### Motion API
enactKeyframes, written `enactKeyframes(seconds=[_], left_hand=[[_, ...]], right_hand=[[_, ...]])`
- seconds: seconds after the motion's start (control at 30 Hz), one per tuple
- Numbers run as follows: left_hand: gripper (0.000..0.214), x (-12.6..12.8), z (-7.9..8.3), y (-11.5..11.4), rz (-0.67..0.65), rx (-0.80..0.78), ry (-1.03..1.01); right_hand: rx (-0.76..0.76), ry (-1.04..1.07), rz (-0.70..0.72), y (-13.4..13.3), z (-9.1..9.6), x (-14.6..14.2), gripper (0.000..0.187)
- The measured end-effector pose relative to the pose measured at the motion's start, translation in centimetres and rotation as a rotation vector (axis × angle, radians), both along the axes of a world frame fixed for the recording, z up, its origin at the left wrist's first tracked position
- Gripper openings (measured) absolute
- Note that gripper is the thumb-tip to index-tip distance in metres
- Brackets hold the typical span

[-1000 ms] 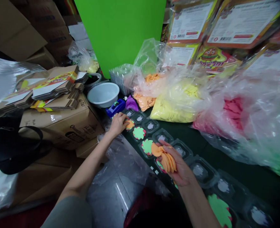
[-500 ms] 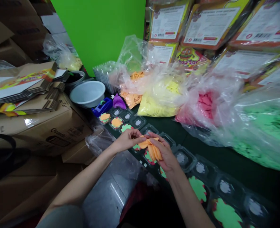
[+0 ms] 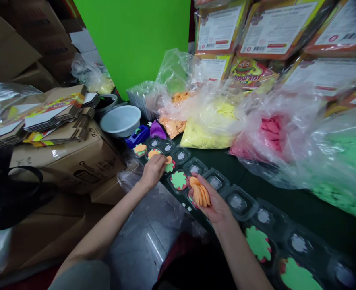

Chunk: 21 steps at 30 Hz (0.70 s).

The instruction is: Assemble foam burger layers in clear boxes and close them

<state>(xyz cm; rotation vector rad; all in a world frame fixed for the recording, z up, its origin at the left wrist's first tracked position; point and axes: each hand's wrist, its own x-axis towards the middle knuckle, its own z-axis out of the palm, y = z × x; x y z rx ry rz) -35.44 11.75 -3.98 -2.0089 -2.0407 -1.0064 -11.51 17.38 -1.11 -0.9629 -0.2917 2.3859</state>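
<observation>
My right hand [image 3: 216,203] is curled round a small stack of thin orange discs [image 3: 200,192]. My left hand [image 3: 154,168] pinches one orange disc [image 3: 168,160] over a clear plastic container with a green flower-shaped piece in it. Beside that stands another container with a green flower-shaped piece [image 3: 179,180] edged by red below. Farther along the row, a container holds a stack topped with an orange disc [image 3: 140,149]. More green flower-shaped pieces [image 3: 258,243] fill containers at the near right. The container lids lie open behind, each with a whitish patch.
Along the back lie plastic bags of orange [image 3: 173,125], yellow [image 3: 206,135], red [image 3: 271,133] and green pieces [image 3: 336,197]. A white basin [image 3: 120,121], a blue tape dispenser [image 3: 137,137] and a purple cloth-like item [image 3: 158,130] stand at the far end. Cardboard boxes [image 3: 66,169] crowd the left.
My left hand has moved away from the stack, left and toward the far end, with one orange disc. My right hand keeps the rest. The view has shifted slightly.
</observation>
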Motion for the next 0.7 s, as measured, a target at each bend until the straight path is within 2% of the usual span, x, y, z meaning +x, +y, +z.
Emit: enactKeyframes(seconds=[0.07, 0.17, 0.33, 0.47, 0.57, 0.63, 0.7], left_hand=[[0.023, 1.1, -1.0, -0.6, -0.061, -0.036, 0.077], [0.023, 1.9, -1.8, -1.6, -0.07, -0.037, 0.106], [0.025, 1.5, -1.8, -2.2, -0.089, -0.078, 0.105], [0.023, 1.9, 0.3, -1.6, -0.065, -0.057, -0.029], [0.023, 3.8, 2.8, -0.7, -0.023, -0.027, -0.282], [0.025, 5.4, 4.2, 0.1, -0.093, -0.128, -0.413], [0.025, 6.7, 4.9, 1.0, -0.211, -0.241, -0.476]], right_hand=[[-0.001, -0.001, -0.014, 0.0, 0.0, 0.2, 0.035], [-0.015, -0.009, -0.026, 0.1, 0.0, 0.5, 0.026], [-0.074, 0.035, -0.011, 0.2, 0.3, 0.5, 0.016], [-0.083, 0.077, 0.032, 0.2, 0.1, 0.2, 0.03], [0.043, 0.027, 0.062, 0.4, -0.5, -0.1, 0.037], [0.138, -0.003, 0.044, 0.5, -0.8, -0.3, 0.038], [0.185, -0.02, 0.013, 0.7, -0.9, -0.6, 0.035]])
